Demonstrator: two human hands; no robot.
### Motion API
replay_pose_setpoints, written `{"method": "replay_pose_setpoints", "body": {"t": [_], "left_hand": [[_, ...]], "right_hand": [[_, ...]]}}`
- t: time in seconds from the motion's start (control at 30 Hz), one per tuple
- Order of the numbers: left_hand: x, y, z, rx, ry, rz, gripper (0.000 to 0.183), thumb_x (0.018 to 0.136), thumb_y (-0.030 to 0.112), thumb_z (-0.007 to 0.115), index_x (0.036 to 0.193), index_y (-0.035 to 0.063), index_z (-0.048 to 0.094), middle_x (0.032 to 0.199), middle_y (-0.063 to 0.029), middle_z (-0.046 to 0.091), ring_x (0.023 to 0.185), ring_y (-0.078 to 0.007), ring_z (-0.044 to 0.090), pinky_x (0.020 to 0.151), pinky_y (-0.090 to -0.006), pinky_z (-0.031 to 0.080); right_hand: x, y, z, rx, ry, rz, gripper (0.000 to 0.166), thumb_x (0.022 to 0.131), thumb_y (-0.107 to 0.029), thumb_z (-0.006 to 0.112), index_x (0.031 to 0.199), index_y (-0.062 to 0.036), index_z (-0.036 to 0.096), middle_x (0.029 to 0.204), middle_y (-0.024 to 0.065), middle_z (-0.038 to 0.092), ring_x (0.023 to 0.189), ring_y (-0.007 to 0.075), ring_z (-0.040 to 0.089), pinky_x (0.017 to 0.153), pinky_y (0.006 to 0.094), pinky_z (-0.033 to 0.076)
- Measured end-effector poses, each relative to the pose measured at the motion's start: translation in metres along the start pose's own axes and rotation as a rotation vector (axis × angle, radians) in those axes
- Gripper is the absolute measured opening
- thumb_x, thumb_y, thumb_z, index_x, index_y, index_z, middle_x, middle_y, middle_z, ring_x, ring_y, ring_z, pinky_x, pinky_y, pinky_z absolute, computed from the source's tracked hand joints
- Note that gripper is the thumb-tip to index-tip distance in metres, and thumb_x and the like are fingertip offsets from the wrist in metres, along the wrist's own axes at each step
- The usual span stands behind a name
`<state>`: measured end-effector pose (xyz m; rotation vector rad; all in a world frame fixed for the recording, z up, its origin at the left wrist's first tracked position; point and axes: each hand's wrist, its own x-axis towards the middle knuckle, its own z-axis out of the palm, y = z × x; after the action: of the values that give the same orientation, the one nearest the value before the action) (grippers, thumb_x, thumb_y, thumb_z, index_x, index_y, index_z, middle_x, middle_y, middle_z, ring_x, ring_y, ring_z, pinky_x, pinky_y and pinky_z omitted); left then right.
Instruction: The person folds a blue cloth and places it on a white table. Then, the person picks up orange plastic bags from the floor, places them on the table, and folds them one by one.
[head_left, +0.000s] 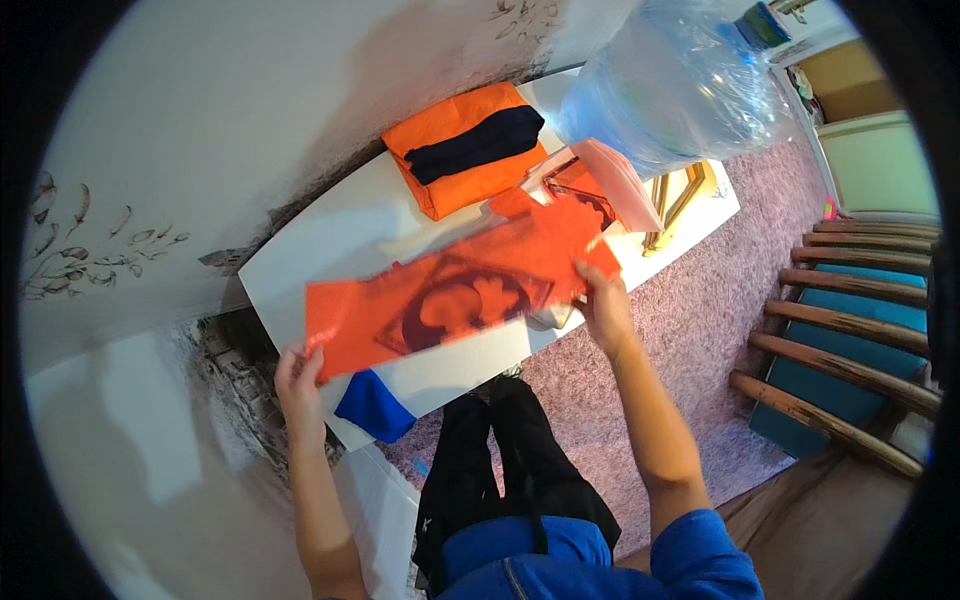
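Stretched above the white table (300, 262) is an orange-red printed sheet (352, 315) with a dark diamond-framed design, slightly blurred. My left hand (301, 382) grips its left end and my right hand (602, 304) its right end. Below the left end lies a blue cloth (376, 406) at the table's edge. Behind the sheet rests a folded orange cloth (457, 112) with a black folded cloth (480, 142) on top. Pinkish sheets or packets (615, 187), one with a similar dark frame print, lie beyond my right hand. What lies under the held sheet is partly hidden.
A large plastic-wrapped clear bottle (675, 90) stands at the table's back right, near gold-coloured frame-like pieces (679, 202). A patterned wall (225, 112) runs along the far side. Right of the table are a pink carpet (697, 315) and a wooden slatted rail (855, 345).
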<state>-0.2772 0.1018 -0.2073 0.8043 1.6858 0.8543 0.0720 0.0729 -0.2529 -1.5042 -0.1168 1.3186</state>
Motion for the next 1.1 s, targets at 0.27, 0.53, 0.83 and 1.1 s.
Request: {"method": "replay_pose_setpoints", "body": {"t": [0.27, 0.53, 0.83, 1.1], "left_hand": [[0.016, 0.025, 0.049, -0.328, 0.071, 0.154, 0.022, 0.084, 0.015, 0.054, 0.1, 0.0011, 0.048, 0.093, -0.0059, 0.052, 0.084, -0.0122, 0.052, 0.068, -0.0238, 0.044], [0.042, -0.092, 0.09, 0.091, 0.081, 0.117, 0.032, 0.085, 0.023, 0.054, 0.107, 0.0015, 0.044, 0.086, -0.0069, 0.052, 0.073, -0.0127, 0.049, 0.063, -0.0241, 0.04], [0.029, -0.128, 0.062, 0.646, 0.03, 0.057, 0.067, 0.074, 0.034, 0.062, 0.123, 0.0021, 0.029, 0.097, -0.0187, 0.053, 0.087, -0.0264, 0.054, 0.074, -0.0336, 0.042], [-0.003, -0.108, 0.079, 0.586, -0.354, 0.024, 0.025, 0.075, 0.024, 0.061, 0.08, 0.0001, 0.054, 0.073, -0.0108, 0.062, 0.068, -0.019, 0.06, 0.063, -0.0291, 0.045]], "right_hand": [[0.028, -0.067, 0.01, 0.174, -0.224, -0.179, 0.026, 0.083, -0.013, 0.05, 0.106, -0.0018, 0.049, 0.097, 0.0072, 0.057, 0.082, 0.0161, 0.057, 0.068, 0.0312, 0.048], [0.085, -0.001, -0.047, 0.059, -0.018, 0.077, 0.033, 0.08, -0.018, 0.057, 0.109, -0.0079, 0.048, 0.086, 0.0042, 0.059, 0.066, 0.0136, 0.056, 0.057, 0.026, 0.046], [0.006, 0.068, -0.147, -0.955, 0.121, -0.418, 0.026, 0.08, -0.025, 0.052, 0.074, 0.0008, 0.051, 0.067, 0.0223, 0.055, 0.064, 0.0389, 0.054, 0.056, 0.0444, 0.042], [-0.255, 0.129, -0.295, -1.015, -0.756, -0.135, 0.038, 0.078, -0.036, 0.046, 0.076, -0.0007, 0.062, 0.075, 0.0209, 0.06, 0.07, 0.037, 0.057, 0.063, 0.0433, 0.046]]}}
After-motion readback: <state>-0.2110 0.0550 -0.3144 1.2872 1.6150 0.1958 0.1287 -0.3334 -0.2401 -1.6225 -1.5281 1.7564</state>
